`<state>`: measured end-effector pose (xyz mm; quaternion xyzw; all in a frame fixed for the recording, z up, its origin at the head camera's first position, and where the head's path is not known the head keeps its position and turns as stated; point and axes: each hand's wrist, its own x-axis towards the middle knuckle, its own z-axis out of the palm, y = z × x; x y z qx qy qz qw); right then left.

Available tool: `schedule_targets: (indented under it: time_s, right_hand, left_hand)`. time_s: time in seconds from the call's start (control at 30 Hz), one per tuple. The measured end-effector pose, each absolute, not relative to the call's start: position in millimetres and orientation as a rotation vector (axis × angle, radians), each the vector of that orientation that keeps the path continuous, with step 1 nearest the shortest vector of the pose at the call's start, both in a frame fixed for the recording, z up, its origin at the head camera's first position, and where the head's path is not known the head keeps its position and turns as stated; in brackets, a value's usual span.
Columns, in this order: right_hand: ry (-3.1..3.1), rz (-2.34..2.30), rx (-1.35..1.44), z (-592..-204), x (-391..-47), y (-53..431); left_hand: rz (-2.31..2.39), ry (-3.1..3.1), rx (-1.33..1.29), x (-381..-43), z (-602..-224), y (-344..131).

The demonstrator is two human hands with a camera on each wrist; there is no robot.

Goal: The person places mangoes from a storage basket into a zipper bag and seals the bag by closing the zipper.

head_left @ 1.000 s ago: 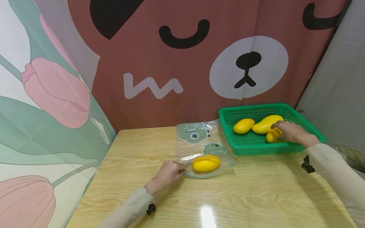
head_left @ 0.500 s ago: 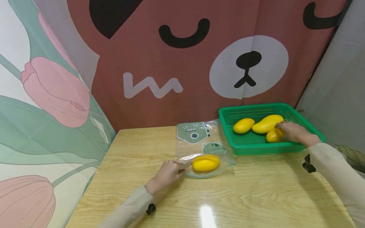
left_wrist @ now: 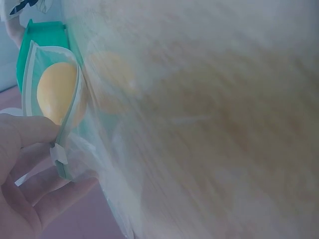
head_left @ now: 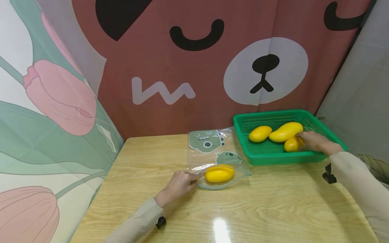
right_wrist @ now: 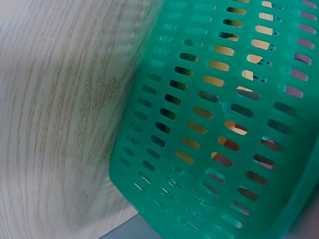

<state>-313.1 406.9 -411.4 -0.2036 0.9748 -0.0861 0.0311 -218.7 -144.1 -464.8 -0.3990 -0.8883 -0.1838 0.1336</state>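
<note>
In the head view, my left hand pinches the left corner of a clear zip bag's mouth. The bag lies on the table, printed with green cartoon figures. Inside it, near the mouth, is a yellow mango. The left wrist view shows thumb and fingers on the bag's edge beside its white slider. My right hand reaches into a green basket and grips the right end of a small mango; its fingertips are partly hidden. In the right wrist view the basket wall hides that hand.
Two more mangoes lie in the basket: a smaller one on the left and a longer one behind the gripped one. The wooden table meets a bear-print curtain at the back.
My right hand has shifted slightly right on the small mango, uncovering more of its top; that mango stays in place. The left hand and the bag have not visibly moved.
</note>
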Motion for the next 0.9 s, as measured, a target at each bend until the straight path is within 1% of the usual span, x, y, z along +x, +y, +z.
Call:
schedule_targets:
  time_s: [0.63,0.9]
  right_hand:
    - [2.993,-0.262,-0.558,-413.9,-314.5,408.4]
    - [3.004,-0.252,-0.576,-415.7,-317.3,409.2]
  left_hand:
    - [-0.544,-2.589,-1.167,-217.9,-464.7,-144.5]
    - [-0.545,-2.597,-1.162,-217.7,-465.3,-144.5]
